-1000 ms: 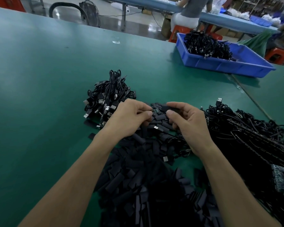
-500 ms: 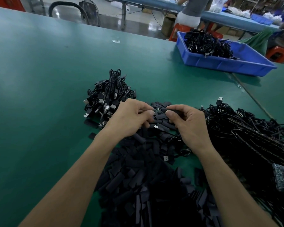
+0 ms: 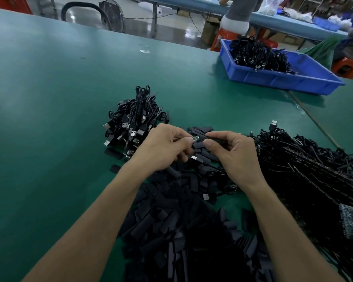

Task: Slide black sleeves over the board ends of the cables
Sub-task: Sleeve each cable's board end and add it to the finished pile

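My left hand pinches the small circuit-board end of a black cable between thumb and forefinger. My right hand pinches a black sleeve right beside the board, its open end facing the board tip. Both hands hover over a heap of loose black sleeves on the green table. A bundle of black USB cables lies just left of my left hand. A large pile of cables with board ends lies to the right.
A blue bin holding black cables stands at the back right of the table. A person sits on a red stool at another bench behind it. A floor fan stands beyond the table's far edge.
The sleeve in my right hand has closed in on the board end held by my left hand. The hands stay in almost the same spot over the sleeve heap.
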